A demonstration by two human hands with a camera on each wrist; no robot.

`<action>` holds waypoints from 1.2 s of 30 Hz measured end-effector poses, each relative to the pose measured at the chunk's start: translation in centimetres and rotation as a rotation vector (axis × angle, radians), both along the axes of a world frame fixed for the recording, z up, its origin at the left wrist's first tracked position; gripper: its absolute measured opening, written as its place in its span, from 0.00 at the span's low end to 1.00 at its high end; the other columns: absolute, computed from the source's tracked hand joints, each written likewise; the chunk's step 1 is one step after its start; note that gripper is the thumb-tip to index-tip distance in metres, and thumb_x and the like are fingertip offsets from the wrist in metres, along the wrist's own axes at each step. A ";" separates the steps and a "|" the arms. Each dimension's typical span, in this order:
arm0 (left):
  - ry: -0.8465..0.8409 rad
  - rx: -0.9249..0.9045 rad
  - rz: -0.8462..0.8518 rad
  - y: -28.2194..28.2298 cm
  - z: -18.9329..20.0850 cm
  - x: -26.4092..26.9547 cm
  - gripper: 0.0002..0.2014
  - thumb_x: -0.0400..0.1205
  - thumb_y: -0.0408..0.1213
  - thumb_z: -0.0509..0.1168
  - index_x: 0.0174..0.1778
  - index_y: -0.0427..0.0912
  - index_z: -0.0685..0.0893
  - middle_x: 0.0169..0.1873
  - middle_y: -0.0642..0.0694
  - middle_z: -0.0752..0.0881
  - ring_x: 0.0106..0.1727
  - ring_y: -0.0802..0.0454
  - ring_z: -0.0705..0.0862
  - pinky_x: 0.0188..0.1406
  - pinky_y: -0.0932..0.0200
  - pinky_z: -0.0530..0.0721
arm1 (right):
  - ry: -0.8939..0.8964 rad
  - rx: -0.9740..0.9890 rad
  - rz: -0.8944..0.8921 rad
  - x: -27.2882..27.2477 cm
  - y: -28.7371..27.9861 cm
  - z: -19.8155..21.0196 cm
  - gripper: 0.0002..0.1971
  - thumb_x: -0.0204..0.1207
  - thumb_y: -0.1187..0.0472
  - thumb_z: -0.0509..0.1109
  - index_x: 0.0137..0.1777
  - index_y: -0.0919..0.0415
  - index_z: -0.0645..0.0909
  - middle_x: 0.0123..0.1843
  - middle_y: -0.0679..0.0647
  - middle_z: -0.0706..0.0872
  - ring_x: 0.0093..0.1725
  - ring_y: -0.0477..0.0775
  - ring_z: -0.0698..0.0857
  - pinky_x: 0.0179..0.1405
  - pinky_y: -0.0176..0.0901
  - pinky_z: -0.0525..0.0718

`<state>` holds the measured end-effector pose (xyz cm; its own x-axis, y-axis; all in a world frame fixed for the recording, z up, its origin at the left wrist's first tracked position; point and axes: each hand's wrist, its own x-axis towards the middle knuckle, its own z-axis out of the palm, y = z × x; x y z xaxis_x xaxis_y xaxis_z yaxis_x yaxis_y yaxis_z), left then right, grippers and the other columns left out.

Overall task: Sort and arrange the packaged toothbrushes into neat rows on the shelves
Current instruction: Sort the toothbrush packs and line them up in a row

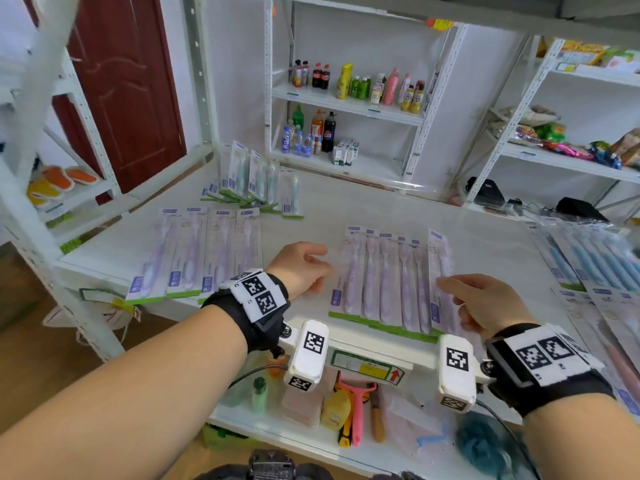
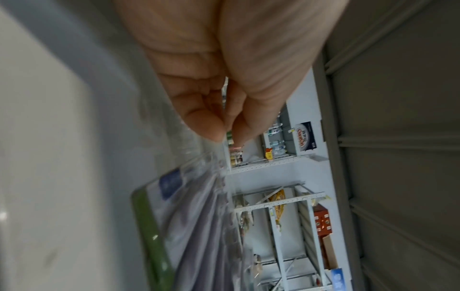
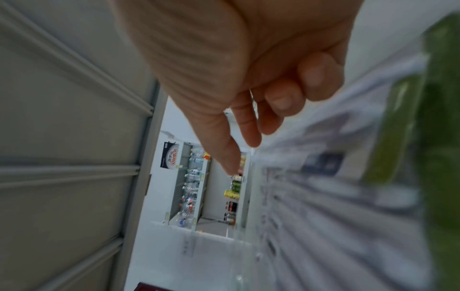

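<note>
A row of several purple toothbrush packs [image 1: 388, 282] lies side by side near the front edge of the white shelf top [image 1: 381, 209]. My left hand [image 1: 323, 265] sits at the row's left edge with fingers curled and thumb tip against a fingertip [image 2: 214, 135]; the leftmost pack [image 2: 194, 226] lies just below it. My right hand [image 1: 450, 292] reaches the rightmost pack [image 1: 438, 265], which stands slightly tilted, and touches it with a straight index finger [image 3: 251, 137]. Another purple row [image 1: 194, 254] lies at the left. Green packs [image 1: 256, 185] are heaped at the back, blue ones [image 1: 588, 261] at the right.
Below the front edge, a lower shelf holds a pink peeler [image 1: 356, 410] and small bottles. Drink bottles [image 1: 356, 84] fill the far shelving and snack bags [image 1: 571, 143] the right rack. A red door [image 1: 128, 81] and a metal upright [image 1: 197, 64] stand at the left.
</note>
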<state>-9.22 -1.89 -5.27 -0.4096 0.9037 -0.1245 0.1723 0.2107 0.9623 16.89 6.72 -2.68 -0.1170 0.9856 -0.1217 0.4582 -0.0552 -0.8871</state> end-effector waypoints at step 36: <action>0.450 -0.292 0.402 -15.2 -1.0 -19.4 0.34 0.69 0.37 0.74 0.72 0.42 0.71 0.66 0.41 0.78 0.64 0.44 0.80 0.62 0.54 0.78 | -0.824 0.090 0.577 -27.2 -6.6 -0.8 0.21 0.62 0.49 0.78 0.28 0.57 0.69 0.25 0.50 0.68 0.23 0.48 0.70 0.16 0.35 0.63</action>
